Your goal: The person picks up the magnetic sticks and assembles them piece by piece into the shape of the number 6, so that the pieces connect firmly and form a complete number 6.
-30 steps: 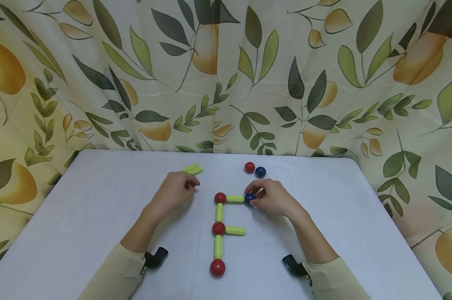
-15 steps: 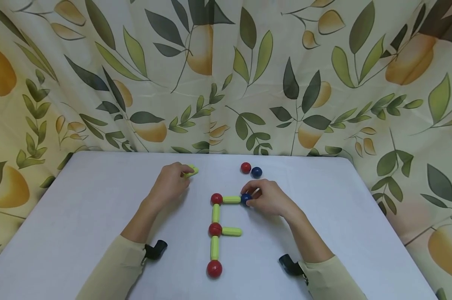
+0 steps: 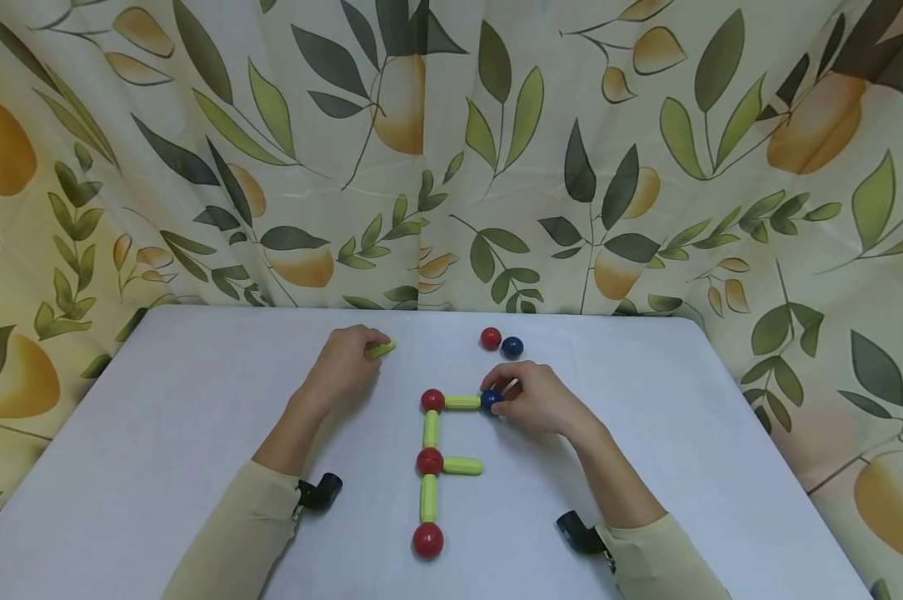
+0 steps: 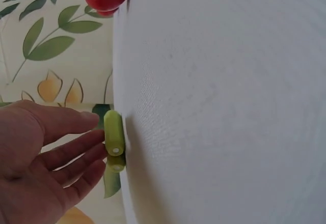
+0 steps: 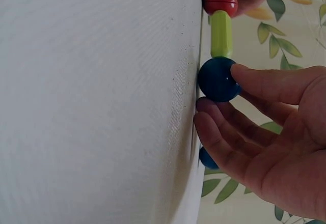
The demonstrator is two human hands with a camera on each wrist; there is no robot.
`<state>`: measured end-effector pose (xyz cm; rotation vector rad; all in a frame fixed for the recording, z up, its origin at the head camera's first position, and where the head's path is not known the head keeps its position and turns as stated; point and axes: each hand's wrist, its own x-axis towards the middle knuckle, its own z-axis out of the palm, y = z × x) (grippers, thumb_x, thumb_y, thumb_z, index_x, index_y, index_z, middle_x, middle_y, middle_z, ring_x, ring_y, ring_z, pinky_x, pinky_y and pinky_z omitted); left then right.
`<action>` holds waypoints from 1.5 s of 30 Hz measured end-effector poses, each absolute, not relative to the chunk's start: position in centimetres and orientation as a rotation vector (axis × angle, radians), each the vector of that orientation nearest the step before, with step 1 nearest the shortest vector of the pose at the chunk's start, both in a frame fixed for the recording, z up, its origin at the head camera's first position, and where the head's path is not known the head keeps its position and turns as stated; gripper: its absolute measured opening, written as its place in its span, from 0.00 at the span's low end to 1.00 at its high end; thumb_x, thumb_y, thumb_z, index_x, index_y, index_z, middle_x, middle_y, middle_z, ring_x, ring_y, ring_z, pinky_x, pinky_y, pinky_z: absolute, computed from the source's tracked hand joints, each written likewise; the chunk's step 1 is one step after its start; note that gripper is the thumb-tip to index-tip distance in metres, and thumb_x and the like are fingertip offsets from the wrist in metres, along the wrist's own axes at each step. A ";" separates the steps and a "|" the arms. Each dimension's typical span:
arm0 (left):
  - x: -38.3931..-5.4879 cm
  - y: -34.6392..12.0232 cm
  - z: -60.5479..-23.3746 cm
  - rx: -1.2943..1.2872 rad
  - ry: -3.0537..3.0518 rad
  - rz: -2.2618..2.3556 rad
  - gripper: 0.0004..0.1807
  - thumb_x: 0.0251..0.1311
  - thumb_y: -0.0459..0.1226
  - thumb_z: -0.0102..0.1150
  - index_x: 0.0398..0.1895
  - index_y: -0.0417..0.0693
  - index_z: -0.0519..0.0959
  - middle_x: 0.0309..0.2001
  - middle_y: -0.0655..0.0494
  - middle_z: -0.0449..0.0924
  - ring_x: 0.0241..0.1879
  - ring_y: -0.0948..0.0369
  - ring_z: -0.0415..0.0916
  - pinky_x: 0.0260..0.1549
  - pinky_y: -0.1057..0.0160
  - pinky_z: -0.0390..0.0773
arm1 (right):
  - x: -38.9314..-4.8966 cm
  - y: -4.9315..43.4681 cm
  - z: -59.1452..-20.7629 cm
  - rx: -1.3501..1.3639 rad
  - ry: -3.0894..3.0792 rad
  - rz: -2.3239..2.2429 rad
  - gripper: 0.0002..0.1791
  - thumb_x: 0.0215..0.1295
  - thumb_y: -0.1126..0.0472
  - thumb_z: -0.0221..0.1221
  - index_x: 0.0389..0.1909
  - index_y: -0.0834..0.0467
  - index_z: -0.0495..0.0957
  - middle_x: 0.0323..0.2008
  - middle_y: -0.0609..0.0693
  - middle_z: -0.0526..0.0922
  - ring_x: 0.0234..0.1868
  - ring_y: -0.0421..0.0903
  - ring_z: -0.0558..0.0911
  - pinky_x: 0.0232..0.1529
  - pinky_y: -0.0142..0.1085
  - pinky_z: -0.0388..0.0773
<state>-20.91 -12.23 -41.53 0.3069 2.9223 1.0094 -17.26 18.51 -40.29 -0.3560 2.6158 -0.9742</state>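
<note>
At the back left of the table, my left hand (image 3: 346,360) has its fingertips right at two lime-green rods (image 4: 114,132), partly covered by the hand in the head view. Thumb and fingers are spread loosely in the left wrist view. Between thumb and fingers, my right hand (image 3: 537,398) holds a blue ball (image 5: 219,80) at the end of a green rod (image 3: 462,402). That rod joins the top red ball (image 3: 432,400) of an F-shaped figure. Down its upright, rods link a middle red ball (image 3: 430,460) and a bottom red ball (image 3: 427,540). A shorter arm, another green rod (image 3: 463,466), sticks out rightward from the middle ball.
Behind my right hand, a loose red ball (image 3: 491,337) and a loose blue ball (image 3: 512,347) lie side by side. The white-covered table (image 3: 197,400) ends at the back against a leaf-and-fruit patterned curtain (image 3: 309,167).
My left hand has reached a little farther back and left, onto the green rods, covering more of them. My right hand stays at the blue ball. The head view has shifted slightly.
</note>
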 end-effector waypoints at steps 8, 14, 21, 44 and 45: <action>-20.9 -12.2 -41.8 0.299 2.886 1.032 0.15 0.60 0.24 0.61 0.49 0.42 0.87 0.46 0.45 0.83 0.48 0.50 0.79 0.52 0.51 0.82 | -17.2 18.5 -40.2 -0.355 2.627 -0.967 0.14 0.64 0.67 0.69 0.50 0.54 0.86 0.44 0.52 0.85 0.41 0.47 0.81 0.45 0.39 0.82; -21.0 -12.1 -41.9 0.299 2.891 0.984 0.15 0.61 0.24 0.63 0.49 0.42 0.87 0.47 0.45 0.83 0.48 0.50 0.79 0.52 0.52 0.83 | -17.2 18.4 -40.3 -0.362 2.630 -0.963 0.14 0.64 0.67 0.69 0.50 0.54 0.86 0.43 0.52 0.85 0.41 0.46 0.81 0.44 0.39 0.82; -20.8 -11.9 -42.0 0.265 2.859 0.950 0.15 0.61 0.22 0.63 0.48 0.44 0.87 0.47 0.45 0.81 0.48 0.51 0.77 0.51 0.55 0.85 | -17.3 18.4 -40.3 -0.361 2.623 -0.967 0.14 0.64 0.67 0.69 0.50 0.55 0.86 0.43 0.52 0.85 0.41 0.47 0.81 0.45 0.39 0.83; -19.8 -11.7 -41.4 0.347 2.784 0.907 0.14 0.60 0.25 0.66 0.47 0.47 0.88 0.40 0.52 0.85 0.44 0.55 0.79 0.52 0.54 0.82 | -17.3 18.5 -40.2 -0.361 2.622 -0.965 0.13 0.64 0.67 0.68 0.49 0.54 0.86 0.43 0.52 0.85 0.41 0.47 0.81 0.45 0.39 0.82; -19.7 -11.7 -41.3 0.359 2.787 0.904 0.14 0.60 0.25 0.66 0.46 0.47 0.88 0.39 0.52 0.85 0.43 0.55 0.79 0.52 0.54 0.82 | -17.3 18.5 -40.2 -0.361 2.622 -0.963 0.13 0.64 0.67 0.68 0.49 0.54 0.86 0.43 0.52 0.85 0.41 0.47 0.81 0.45 0.39 0.82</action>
